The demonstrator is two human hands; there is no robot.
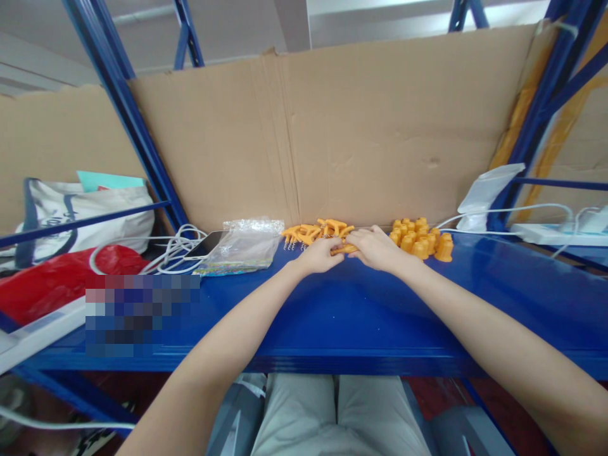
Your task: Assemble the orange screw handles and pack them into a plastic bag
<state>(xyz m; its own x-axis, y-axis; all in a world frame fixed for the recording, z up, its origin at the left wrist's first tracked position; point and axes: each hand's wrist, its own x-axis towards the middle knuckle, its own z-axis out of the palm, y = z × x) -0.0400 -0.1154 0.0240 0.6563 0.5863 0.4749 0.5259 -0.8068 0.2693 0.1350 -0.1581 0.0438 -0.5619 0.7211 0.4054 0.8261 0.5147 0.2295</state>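
One orange piece [342, 250] is pinched, apparently, since it is half hidden, by left hand [319, 255] and right hand [374, 247] at the far middle of the blue table [335, 310], work looking unfinished, with loose spiral-tipped handles [306, 235] left, orange caps [420, 239] right.

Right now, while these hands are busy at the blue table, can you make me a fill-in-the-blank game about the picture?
1. The left hand and right hand are together at a small piece coloured ____.
2. Of the two hands, the ____ one is nearer the cup-shaped pieces.
3. The tall brown sheet behind the table is made of ____.
4. Below the tote bag lies a shiny bundle coloured ____.

Missing words: orange; right; cardboard; red.
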